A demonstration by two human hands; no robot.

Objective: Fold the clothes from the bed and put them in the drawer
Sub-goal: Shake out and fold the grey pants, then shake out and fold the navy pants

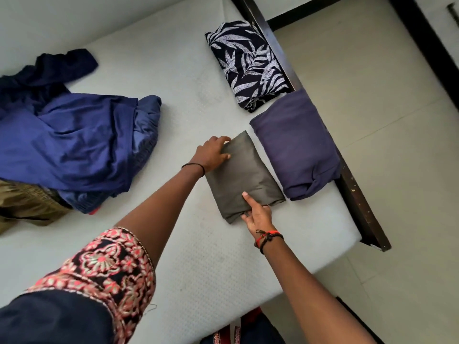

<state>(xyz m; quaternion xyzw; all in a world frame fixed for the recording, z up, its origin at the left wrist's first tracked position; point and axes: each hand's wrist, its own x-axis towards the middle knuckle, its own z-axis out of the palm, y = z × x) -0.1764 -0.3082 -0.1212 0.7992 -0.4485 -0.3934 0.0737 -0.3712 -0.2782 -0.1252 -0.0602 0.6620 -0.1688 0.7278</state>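
Note:
A folded olive-grey garment [244, 173] lies on the white mattress [173, 70] near its right side. My left hand [211, 155] grips the garment's far left corner, with the thumb on top. At the near edge, my right hand [258, 216] pinches the fold, its thumb pressed on top and its fingers tucked beneath. Right beside it sits a folded purple garment [295, 145], and past that a folded dark leaf-print garment [248, 63]. On the left of the bed, unfolded, lie blue clothes [74, 137], a navy piece [49, 70] and a khaki piece [22, 204].
A dark wooden bed frame [355, 189] runs along the mattress's right edge, with the purple garment overhanging it. Beyond the frame is pale tiled floor [372, 83]. A dark strip of furniture [427, 40] crosses the top right corner.

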